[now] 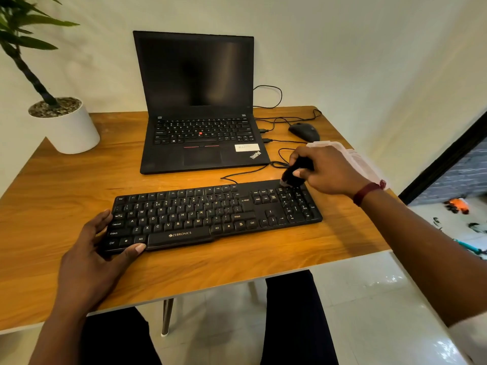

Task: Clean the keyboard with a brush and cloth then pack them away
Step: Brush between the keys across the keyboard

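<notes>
A black keyboard lies across the wooden table, its cable running back toward the laptop. My left hand grips the keyboard's near left corner, thumb along the front edge and fingers on the left side. My right hand holds a short black brush with pale bristles touching the top of the number pad at the keyboard's far right. A clear plastic container shows partly behind my right hand; what it holds is hidden. No cloth is visible.
An open black laptop stands behind the keyboard. A black mouse with looped cables lies at the back right. A white plant pot sits at the back left. The table's right edge is close to my right forearm.
</notes>
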